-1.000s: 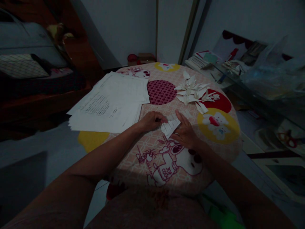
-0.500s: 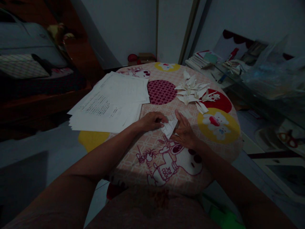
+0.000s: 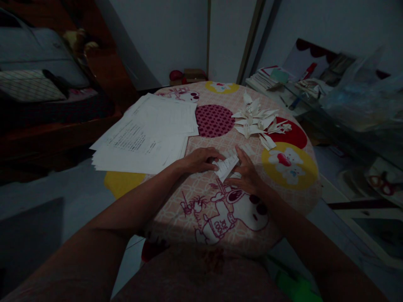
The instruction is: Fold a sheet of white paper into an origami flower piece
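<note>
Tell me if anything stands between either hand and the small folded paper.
Nothing visible does: the left hand and right hand are at opposite edges of the small folded paper. The paper stack lies off left, the folded white pieces farther back.

Small folded white printed paper piece [image 3: 226, 168]: matt, creased. Stack of white printed sheets [image 3: 151, 130]: plain paper, matt, smooth. White folded-paper flower shapes [image 3: 250, 126]: matt, crisp creases. Round peach patterned table cover [image 3: 176, 224]: soft-looking cloth, matt. Clear crumpled bag [image 3: 355, 100]: thin plastic, slightly glossy. Greenish see-through shelf [image 3: 333, 121]: smooth, glass by the look. Reddish-brown furniture frame [image 3: 105, 75]: wood, smooth, faint sheen.
</note>
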A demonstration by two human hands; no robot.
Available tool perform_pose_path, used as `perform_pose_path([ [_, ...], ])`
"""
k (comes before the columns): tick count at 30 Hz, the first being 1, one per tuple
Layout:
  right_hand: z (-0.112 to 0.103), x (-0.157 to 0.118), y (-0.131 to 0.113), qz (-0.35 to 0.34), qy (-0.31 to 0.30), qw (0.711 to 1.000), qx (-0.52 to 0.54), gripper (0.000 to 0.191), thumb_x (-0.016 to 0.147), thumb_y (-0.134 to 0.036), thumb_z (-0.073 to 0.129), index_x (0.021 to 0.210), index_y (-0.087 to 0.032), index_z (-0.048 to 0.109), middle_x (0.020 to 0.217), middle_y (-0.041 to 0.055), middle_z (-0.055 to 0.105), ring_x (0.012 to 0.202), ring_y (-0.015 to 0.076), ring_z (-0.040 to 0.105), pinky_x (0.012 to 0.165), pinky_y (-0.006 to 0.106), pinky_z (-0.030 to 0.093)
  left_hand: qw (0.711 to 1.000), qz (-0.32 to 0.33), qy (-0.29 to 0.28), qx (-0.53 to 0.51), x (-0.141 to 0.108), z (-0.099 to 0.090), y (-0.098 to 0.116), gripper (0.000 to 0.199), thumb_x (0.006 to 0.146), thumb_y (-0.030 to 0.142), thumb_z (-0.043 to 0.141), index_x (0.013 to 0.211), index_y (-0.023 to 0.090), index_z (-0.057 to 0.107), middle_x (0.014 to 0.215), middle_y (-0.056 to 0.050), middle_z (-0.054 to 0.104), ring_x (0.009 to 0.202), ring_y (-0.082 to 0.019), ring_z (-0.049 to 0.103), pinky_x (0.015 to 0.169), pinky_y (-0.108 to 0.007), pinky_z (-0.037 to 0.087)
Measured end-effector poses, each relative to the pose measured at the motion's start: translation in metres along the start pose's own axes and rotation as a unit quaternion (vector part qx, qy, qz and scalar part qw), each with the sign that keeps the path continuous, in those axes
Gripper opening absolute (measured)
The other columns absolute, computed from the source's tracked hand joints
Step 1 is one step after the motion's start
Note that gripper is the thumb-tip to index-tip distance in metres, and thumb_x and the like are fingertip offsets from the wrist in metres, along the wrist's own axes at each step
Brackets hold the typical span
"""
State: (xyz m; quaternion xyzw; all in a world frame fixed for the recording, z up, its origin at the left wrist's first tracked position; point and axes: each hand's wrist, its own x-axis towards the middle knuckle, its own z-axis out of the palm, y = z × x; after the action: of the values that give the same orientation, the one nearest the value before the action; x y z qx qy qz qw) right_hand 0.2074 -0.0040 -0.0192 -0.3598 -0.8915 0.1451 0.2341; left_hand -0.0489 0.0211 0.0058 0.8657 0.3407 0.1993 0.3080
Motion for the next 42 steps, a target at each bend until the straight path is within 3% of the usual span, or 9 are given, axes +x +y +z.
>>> perform_pose_path([
  [3, -0.001, 0.001, -0.001, -0.009, -0.015, 1.000, -0.010, 0.042, 0.076, -0.047, 0.079, 0.111, -0.025, 0.076, 0.169, 0.0024, 0.007, 0.152, 0.0409, 0.015, 0.120, 0.059, 0.024, 1.000, 0.011, -0.012, 0.020, 0.001, -0.001, 0.000, 0.043, 0.086, 0.038, 0.069, 0.126, 0.023, 0.065, 0.097, -0.005, 0.062, 0.079, -0.015, 0.055, 0.073, -0.026, 0.042],
  [11, -0.007, 0.002, -0.007, -0.019, -0.031, 0.999, -0.033, 0.023, 0.084, -0.040, 0.073, 0.101, -0.025, 0.078, 0.168, 0.0017, 0.015, 0.153, 0.0382, 0.014, 0.121, 0.058, 0.023, 0.998, 0.008, -0.013, 0.059, 0.001, 0.001, 0.000, 0.046, 0.084, 0.041, 0.072, 0.126, 0.026, 0.064, 0.098, -0.004, 0.062, 0.082, -0.016, 0.056, 0.076, -0.027, 0.042],
  [16, -0.008, -0.001, -0.009, -0.024, -0.025, 0.999, -0.014, 0.015, 0.088, -0.032, 0.068, 0.096, -0.024, 0.078, 0.169, -0.0020, 0.007, 0.153, 0.0372, 0.012, 0.119, 0.060, 0.024, 0.997, 0.025, -0.018, 0.069, 0.000, 0.000, 0.000, 0.044, 0.087, 0.042, 0.070, 0.127, 0.027, 0.063, 0.098, -0.005, 0.063, 0.090, -0.018, 0.058, 0.081, -0.028, 0.044],
  [23, -0.010, -0.004, -0.015, -0.032, -0.042, 0.999, -0.013, 0.014, 0.088, -0.033, 0.068, 0.098, -0.030, 0.078, 0.168, -0.0128, -0.005, 0.154, 0.0382, 0.003, 0.119, 0.062, 0.021, 0.995, 0.022, -0.017, 0.095, 0.000, 0.002, 0.001, 0.045, 0.087, 0.043, 0.070, 0.127, 0.024, 0.062, 0.105, -0.007, 0.063, 0.090, -0.018, 0.059, 0.082, -0.028, 0.045],
  [27, -0.014, -0.006, -0.020, -0.041, -0.058, 0.997, -0.006, 0.015, 0.090, -0.031, 0.066, 0.100, -0.030, 0.077, 0.167, -0.0138, -0.013, 0.154, 0.0375, 0.001, 0.120, 0.062, 0.020, 0.995, 0.027, -0.011, 0.097, -0.002, 0.003, 0.003, 0.045, 0.089, 0.045, 0.068, 0.127, 0.024, 0.062, 0.108, -0.008, 0.063, 0.092, -0.018, 0.060, 0.082, -0.028, 0.045],
  [35, -0.013, -0.006, -0.018, -0.048, -0.050, 0.998, 0.003, 0.017, 0.090, -0.032, 0.065, 0.101, -0.028, 0.077, 0.167, -0.0107, -0.013, 0.154, 0.0349, 0.003, 0.121, 0.059, 0.018, 0.991, 0.017, -0.023, 0.129, -0.003, 0.003, 0.006, 0.047, 0.090, 0.045, 0.066, 0.131, 0.023, 0.060, 0.112, -0.009, 0.062, 0.098, -0.020, 0.060, 0.084, -0.029, 0.045],
  [42, -0.011, -0.005, -0.014, -0.027, -0.026, 0.999, 0.004, 0.012, 0.086, -0.031, 0.070, 0.094, -0.026, 0.078, 0.169, -0.0075, 0.001, 0.154, 0.0361, 0.006, 0.119, 0.061, 0.024, 0.990, 0.009, -0.021, 0.141, -0.004, 0.005, 0.010, 0.052, 0.088, 0.049, 0.067, 0.133, 0.026, 0.057, 0.115, -0.008, 0.061, 0.101, -0.020, 0.059, 0.086, -0.028, 0.044],
])
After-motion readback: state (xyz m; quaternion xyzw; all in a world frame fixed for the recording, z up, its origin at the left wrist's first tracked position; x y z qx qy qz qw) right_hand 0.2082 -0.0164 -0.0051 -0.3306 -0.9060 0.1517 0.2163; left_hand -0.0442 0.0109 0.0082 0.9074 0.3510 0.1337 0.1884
